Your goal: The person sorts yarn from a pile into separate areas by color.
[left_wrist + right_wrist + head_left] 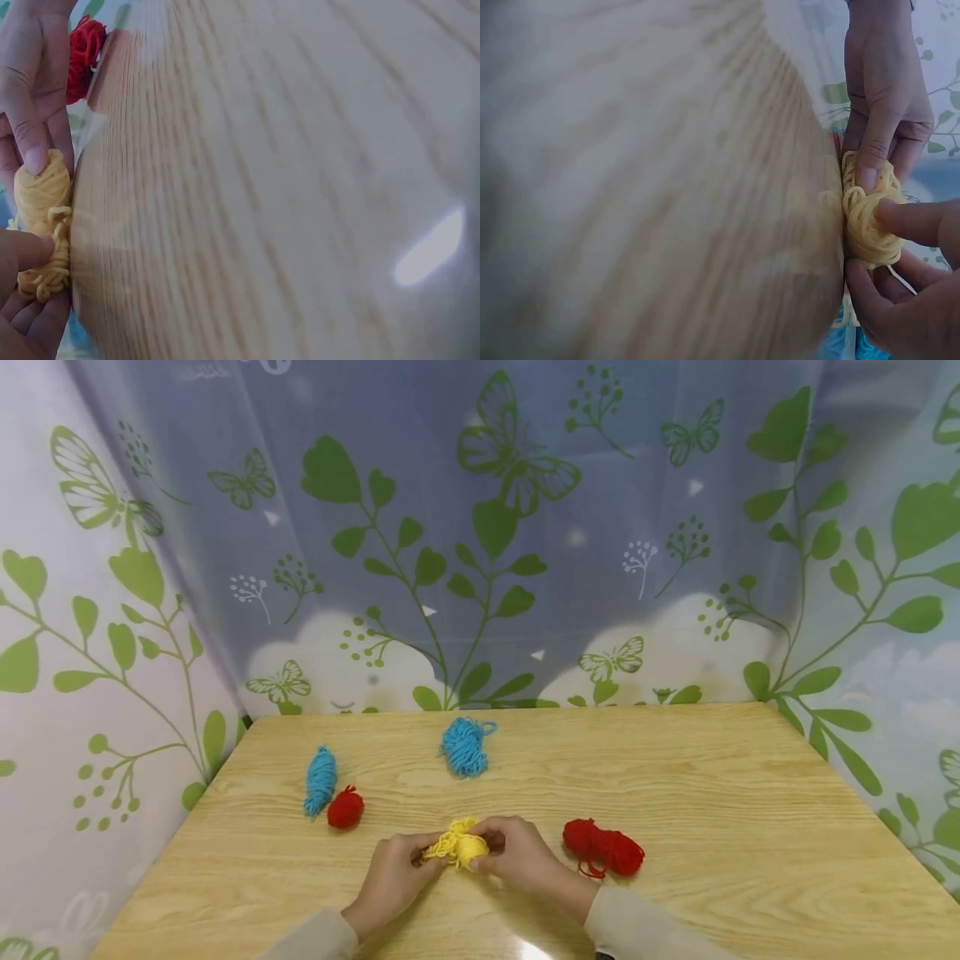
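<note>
A yellow yarn bundle (471,850) is held between both hands low over the front middle of the table. My left hand (396,874) pinches its looser, looped end, thumb on top in the left wrist view. Around the rounder, wound end curl the thumb and fingers of my right hand (522,858). In the right wrist view the yellow yarn (871,232) shows wound strands between the two hands. Some fingers are hidden behind the yarn.
On the wooden table (712,793), a red skein (603,847) lies right of my right hand. A blue bundle (465,747) lies behind the yellow yarn. At the left are a slim blue skein (321,781) and a small red ball (346,808). A patterned curtain (420,527) stands behind.
</note>
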A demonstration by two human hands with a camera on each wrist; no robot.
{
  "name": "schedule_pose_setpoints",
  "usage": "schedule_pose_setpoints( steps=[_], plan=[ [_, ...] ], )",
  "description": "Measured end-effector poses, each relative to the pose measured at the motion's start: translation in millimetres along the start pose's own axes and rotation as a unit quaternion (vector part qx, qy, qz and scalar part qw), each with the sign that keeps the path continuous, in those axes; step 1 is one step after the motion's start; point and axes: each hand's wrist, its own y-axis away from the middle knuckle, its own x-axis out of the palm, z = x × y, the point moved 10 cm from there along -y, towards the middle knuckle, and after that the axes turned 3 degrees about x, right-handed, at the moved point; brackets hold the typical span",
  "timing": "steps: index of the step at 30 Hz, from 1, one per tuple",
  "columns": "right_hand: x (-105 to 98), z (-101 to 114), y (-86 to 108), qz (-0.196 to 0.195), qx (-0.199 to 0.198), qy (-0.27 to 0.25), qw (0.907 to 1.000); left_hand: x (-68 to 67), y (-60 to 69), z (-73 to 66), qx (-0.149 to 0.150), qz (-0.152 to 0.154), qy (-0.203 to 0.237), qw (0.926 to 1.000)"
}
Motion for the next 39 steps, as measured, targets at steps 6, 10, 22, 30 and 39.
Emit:
schedule_pose_setpoints(
  steps=[6,10,22,30,39],
  plan=[
    [0.6,-0.6,-2.1,-0.018,0.013,0.014,0.9996,0.0,0.0,-3.5,0.004,0.008,0.005,0.9999],
    [1.7,-2.1,-2.8,-0.018,0.019,0.012,0.9996,0.4,0.4,-4.2,0.009,0.011,0.009,0.9999],
    [1.5,-2.8,-2.5,-0.016,0.008,0.006,0.9998,1.5,-0.3,-0.2,0.012,0.006,0.008,0.9999],
    [3.5,-0.1,-1.7,-0.006,0.004,0.003,1.0,-0.5,0.0,0.0,0.003,-0.001,0.01,0.9999],
    [-5.0,6.3,-0.5,0.004,-0.003,0.028,0.9996,0.1,-0.1,-0.4,-0.001,0.001,0.021,0.9998]
  ],
)
